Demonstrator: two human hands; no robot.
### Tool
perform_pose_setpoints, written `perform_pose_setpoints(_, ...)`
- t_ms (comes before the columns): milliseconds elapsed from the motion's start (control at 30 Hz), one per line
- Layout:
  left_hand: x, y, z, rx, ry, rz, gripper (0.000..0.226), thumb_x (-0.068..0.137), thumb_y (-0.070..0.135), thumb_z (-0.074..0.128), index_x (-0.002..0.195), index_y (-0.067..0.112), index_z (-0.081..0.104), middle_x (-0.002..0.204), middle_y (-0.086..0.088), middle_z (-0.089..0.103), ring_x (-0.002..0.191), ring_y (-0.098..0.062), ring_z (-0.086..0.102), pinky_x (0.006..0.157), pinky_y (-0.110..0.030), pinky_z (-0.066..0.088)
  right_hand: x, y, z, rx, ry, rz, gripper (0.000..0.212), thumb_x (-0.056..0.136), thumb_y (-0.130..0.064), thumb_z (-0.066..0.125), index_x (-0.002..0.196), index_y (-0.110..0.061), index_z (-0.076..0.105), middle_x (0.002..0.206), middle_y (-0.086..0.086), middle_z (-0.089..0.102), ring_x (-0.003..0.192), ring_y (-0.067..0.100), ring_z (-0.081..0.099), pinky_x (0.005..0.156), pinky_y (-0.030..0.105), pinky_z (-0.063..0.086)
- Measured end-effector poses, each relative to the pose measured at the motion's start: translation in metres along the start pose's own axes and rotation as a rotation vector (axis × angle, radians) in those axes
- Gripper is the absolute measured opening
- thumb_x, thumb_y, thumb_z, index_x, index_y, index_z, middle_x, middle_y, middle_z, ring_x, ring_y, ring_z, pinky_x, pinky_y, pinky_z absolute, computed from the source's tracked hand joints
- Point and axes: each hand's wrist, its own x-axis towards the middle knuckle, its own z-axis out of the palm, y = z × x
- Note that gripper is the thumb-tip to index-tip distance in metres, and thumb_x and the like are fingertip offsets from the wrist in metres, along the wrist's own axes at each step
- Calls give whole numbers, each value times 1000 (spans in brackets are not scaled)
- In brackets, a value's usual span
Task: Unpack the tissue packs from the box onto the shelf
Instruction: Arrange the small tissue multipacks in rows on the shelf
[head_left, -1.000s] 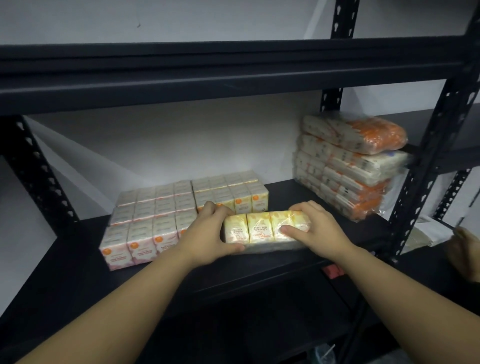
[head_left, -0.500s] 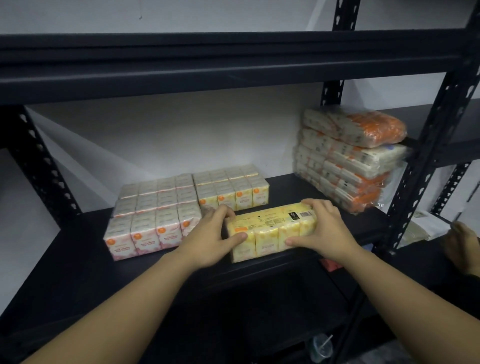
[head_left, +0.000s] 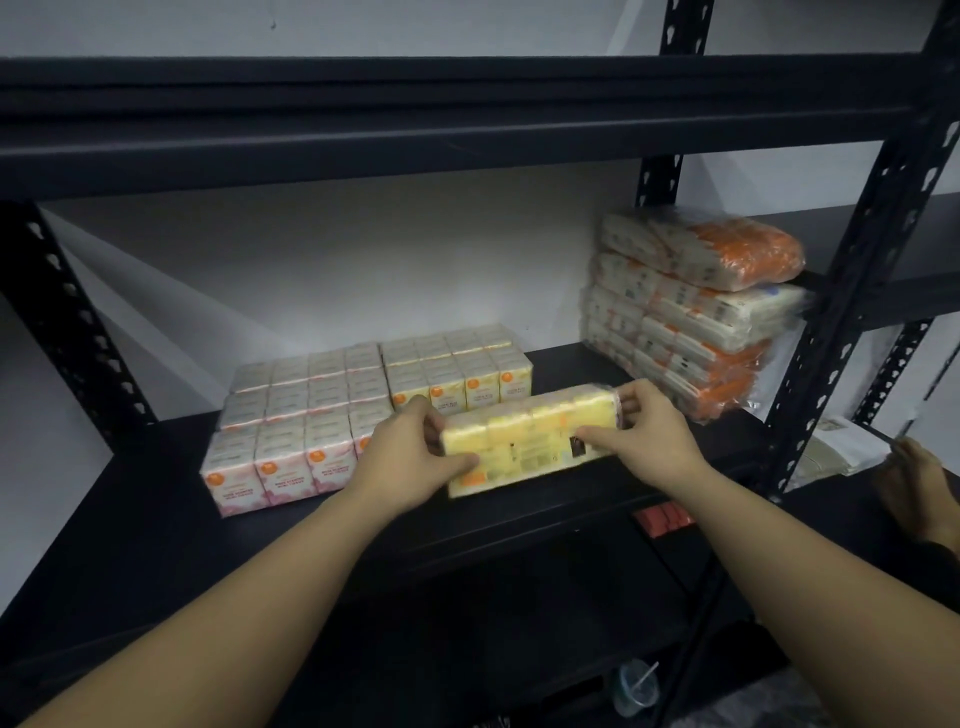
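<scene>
Yellow tissue pack (head_left: 530, 441), plastic-wrapped, tilted, gripped at both ends.

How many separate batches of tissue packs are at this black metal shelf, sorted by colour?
Yellow plastic-wrapped tissue pack, gripped by left hand and right hand: 1
Pink-printed block of small tissue packs: 1
Orange-dotted block of small tissue packs: 1
Orange-and-white stack of wrapped bundles: 1
Total: 4
</scene>
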Motion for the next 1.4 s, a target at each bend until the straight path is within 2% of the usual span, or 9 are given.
perform_pose_setpoints(67,-3,-2,0,43,13,17,53,74,56,86,105,27,54,96,11,63,83,-7,63,69,-32,58,-4,7,1,-6,-24,9,49,69,-39,94,95,-18,59,95,-6,69,86,6,67,67,23,50)
perform_pose_setpoints(200,-4,2,2,108,-6,-14,69,92,64,63,143,22,47,121,6,65,99,-10,62,72,-24,49,-9,9,6,35,-44,60,50,79,-59,80,103,-20,62,99,-8,70,86,4,67,67,22,48)
perform_pose_setpoints(300,3,5,3,198,-47,-38,61,94,64,59,135,19,56,121,2,67,101,-16,63,74,-27,50,-1,4,10,31,-11,37,46,88,-56,73,117,-22,66,102,-9,71,89,5,69,70,24,52)
perform_pose_setpoints(433,3,3,-4,93,37,2,54,83,50,81,124,24,57,102,8,65,87,-8,63,65,-24,51,8,9,9,64,-14,-21,35,82,-34,86,107,-21,65,105,-8,70,93,9,69,73,26,52)
perform_pose_setpoints(633,-5,-11,-5,182,92,161,25,79,28,84,89,25,61,98,10,53,87,-9,55,76,-27,51,9,29,19,19,-36,31,56,67,-24,96,101,-21,51,109,0,66,99,17,67,79,35,55)
perform_pose_setpoints(800,-8,-15,-12,267,92,226,24,83,38,81,96,28,63,110,10,58,109,-10,47,88,-28,44,9,13,30,-101,-54,-147,95,60,-42,99,139,-37,47,132,-11,42,119,9,47,98,31,45)
perform_pose_setpoints(933,-8,-25,-27,350,119,218,33,82,51,77,105,30,65,113,8,60,112,-16,50,91,-37,48,18,6,47,-214,-103,-200,75,63,-49,95,128,-37,61,131,-14,36,128,16,42,106,38,48)
perform_pose_setpoints(1133,-21,-61,-56,397,152,54,54,81,58,73,127,31,64,129,2,58,122,-22,51,102,-46,46,33,4,69,-212,-51,-197,71,64,-53,94,126,-32,66,130,-13,37,129,17,44,104,39,50)
perform_pose_setpoints(1400,-33,-84,-64,405,122,52,50,92,34,70,141,30,58,142,3,55,130,-24,48,111,-39,37,56,-10,100,-222,-65,-205,70,70,-51,92,130,-31,63,138,-6,40,127,18,42,99,31,47)
